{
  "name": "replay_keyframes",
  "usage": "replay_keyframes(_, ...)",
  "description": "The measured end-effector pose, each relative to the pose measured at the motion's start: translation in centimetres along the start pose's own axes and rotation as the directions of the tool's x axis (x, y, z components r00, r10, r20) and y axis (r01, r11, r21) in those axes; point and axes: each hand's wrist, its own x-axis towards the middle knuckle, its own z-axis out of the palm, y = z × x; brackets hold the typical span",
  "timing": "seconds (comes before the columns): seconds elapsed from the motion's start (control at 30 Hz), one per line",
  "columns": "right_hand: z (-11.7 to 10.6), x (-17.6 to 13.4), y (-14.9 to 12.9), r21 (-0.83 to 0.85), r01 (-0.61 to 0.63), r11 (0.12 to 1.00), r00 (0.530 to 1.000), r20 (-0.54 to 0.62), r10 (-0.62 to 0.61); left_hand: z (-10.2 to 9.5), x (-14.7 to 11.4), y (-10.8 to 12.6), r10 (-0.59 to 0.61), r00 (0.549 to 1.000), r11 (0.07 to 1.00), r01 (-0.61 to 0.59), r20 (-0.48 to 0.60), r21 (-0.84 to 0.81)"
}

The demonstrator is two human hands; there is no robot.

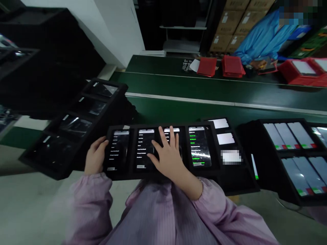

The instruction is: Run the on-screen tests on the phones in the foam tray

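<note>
A long black foam tray (132, 146) lies in front of me with smartphones in its slots, their screens lit with menu lists. My left hand (95, 156) grips the tray's left end, thumb on top near the leftmost phone (118, 149). Fingers spread, my right hand (168, 154) lies over the third phone (167, 135) and hides most of it; whether the fingertips press the screen I cannot tell. Between my hands is the second phone (145, 146), showing white text. The rightmost phone (199, 149) has green and white lines on its display.
At left stands another black tray (53, 131) of dark phones. To the right are a tray with white-screened phones (225, 138) and a black box of several phones (291, 136). Red trays (206, 66) sit across the green bench (178, 88), near a person in blue (263, 37).
</note>
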Motion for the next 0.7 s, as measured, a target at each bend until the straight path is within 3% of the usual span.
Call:
replay_keyframes(0.07, 1.1, 0.9, -1.1, 0.001, -0.014, 1.0, 1.0, 0.013, 0.014, 0.2, 0.0, 1.3, -0.264, 0.963, 0.944, 0.271, 0.06, -0.19)
replay_keyframes(0.17, 2.0, 1.9, -1.7, -0.005, -0.056, 0.998, 0.997, 0.048, 0.056, 0.3, -0.3, 3.2, -0.371, 0.921, 0.866, 0.389, 0.115, -0.314)
replay_keyframes(0.3, 1.3, 1.8, -1.7, 0.004, -0.048, 0.999, 0.996, 0.074, 0.048, 0.5, 0.1, 3.1, -0.387, 0.912, 0.859, 0.409, 0.132, -0.307)
replay_keyframes(0.47, -0.1, 0.3, -1.0, 0.011, -0.04, 0.999, 0.995, -0.095, 0.041, 1.2, 1.2, 1.1, -0.28, 0.951, 0.928, 0.303, 0.132, -0.215)
replay_keyframes(0.57, -0.1, -0.5, -0.5, 0.007, -0.03, 1.0, 0.987, -0.155, 0.031, 0.9, 1.1, 0.8, -0.301, 0.938, 0.906, 0.337, 0.169, -0.256)
replay_keyframes(0.7, 0.4, -0.9, -0.2, -0.007, -0.021, 1.0, 0.99, -0.142, 0.019, 0.1, 0.3, 0.7, -0.332, 0.922, 0.867, 0.381, 0.198, -0.321)
